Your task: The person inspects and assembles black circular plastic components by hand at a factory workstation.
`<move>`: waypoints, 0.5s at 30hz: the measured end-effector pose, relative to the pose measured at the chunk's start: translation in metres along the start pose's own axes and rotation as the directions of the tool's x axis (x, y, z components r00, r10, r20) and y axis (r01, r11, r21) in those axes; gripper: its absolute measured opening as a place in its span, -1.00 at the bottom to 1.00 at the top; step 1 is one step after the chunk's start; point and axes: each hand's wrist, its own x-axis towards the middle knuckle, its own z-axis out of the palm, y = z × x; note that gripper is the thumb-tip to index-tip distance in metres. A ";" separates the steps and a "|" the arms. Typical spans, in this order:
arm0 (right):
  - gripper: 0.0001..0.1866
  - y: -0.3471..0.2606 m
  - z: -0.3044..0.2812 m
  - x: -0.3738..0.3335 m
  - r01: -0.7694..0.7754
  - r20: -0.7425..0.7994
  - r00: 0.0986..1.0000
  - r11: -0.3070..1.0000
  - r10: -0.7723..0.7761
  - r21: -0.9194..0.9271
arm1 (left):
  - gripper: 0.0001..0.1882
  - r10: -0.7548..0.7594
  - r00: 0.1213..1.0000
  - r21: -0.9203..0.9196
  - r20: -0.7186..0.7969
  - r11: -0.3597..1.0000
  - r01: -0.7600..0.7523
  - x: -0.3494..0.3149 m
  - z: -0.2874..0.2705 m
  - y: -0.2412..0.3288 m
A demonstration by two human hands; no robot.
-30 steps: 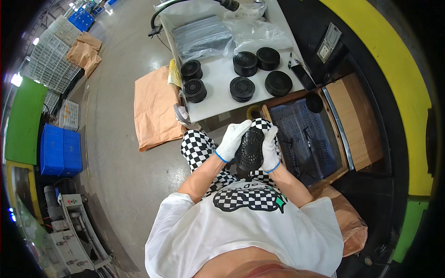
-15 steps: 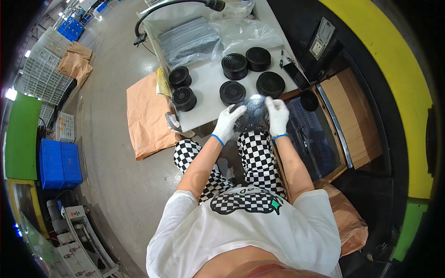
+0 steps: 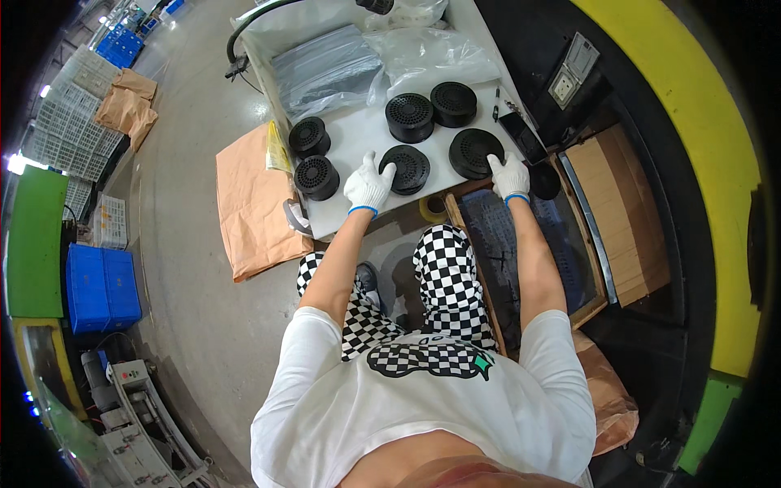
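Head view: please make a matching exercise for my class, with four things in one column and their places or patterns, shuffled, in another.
Column 1
1. Left hand
2. Right hand
3. Trousers
4. Phone

Column 2
A. Black-and-white checks
B. At the front right disc
C. Near the right edge of the table
D. At the front middle disc

Pairs: 1-D, 2-B, 3-A, 4-C

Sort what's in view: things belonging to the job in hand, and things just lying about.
Probably part of the job:
black round part at the left hand
second black round part at the right hand
four similar parts on the white table

Probably just lying about:
pen
dark phone-like slab
brown paper
blue crate
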 end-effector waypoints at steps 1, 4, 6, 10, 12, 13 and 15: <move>-0.50 0.001 0.001 0.003 0.091 -0.091 0.989 0.965 -0.117 -0.246 | -0.30 0.046 0.999 0.063 -0.027 0.997 -0.044 -0.002 -0.008 0.008; -0.38 -0.001 0.001 0.008 0.088 -0.158 0.973 0.908 -0.166 -0.409 | -0.17 0.059 0.994 0.117 0.090 0.991 -0.069 0.000 -0.021 0.029; -0.39 -0.004 0.000 0.012 0.183 -0.217 0.936 0.909 -0.278 -0.376 | -0.04 0.236 0.953 0.249 0.187 0.927 -0.279 0.004 -0.017 0.039; -0.42 -0.013 0.002 0.022 0.282 -0.016 0.952 0.893 -0.306 -0.351 | 0.02 0.157 0.910 0.371 0.383 0.876 -0.308 0.014 -0.005 0.058; -0.45 -0.015 0.003 0.025 0.282 0.020 0.956 0.902 -0.291 -0.328 | 0.00 0.133 0.900 0.385 0.414 0.871 -0.306 0.021 -0.005 0.059; -0.47 -0.012 0.003 0.029 0.300 0.050 0.952 0.890 -0.302 -0.343 | -0.04 0.117 0.883 0.383 0.454 0.869 -0.312 0.023 -0.004 0.062; -0.52 -0.004 0.007 0.041 0.322 0.072 0.945 0.875 -0.318 -0.362 | -0.07 0.102 0.863 0.382 0.495 0.866 -0.322 0.024 -0.001 0.066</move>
